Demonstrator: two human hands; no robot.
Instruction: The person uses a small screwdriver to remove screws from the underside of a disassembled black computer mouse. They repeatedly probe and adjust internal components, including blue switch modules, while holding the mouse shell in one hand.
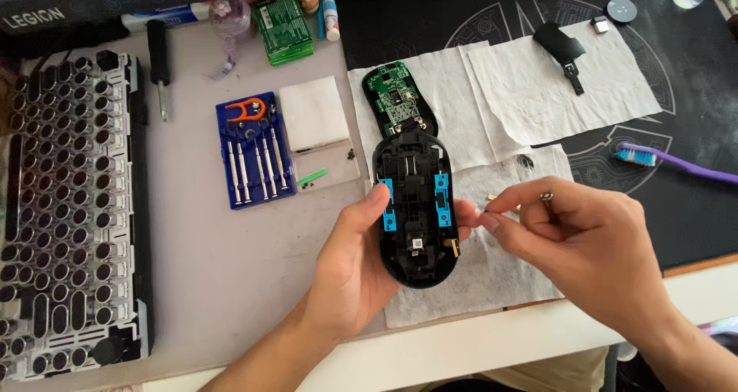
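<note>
While my left hand (350,273) cradles the opened black mouse shell (413,207) from below, thumb on its left rim, my right hand (573,242) pinches a tiny metal part (546,196) between thumb and forefinger just right of the shell; the other fingers are curled in. To do this well I judge the shell should stay level and low over the paper towel (461,284), so that a dropped part lands on soft white tissue. Shell interior: matte black ribbed plastic, blue inserts on both sides. Beyond it lies a green circuit board (398,100), rigid and glossy. Left, a blue screwdriver case (254,150); farther right, a purple toothbrush (676,161) on the dark mat.
</note>
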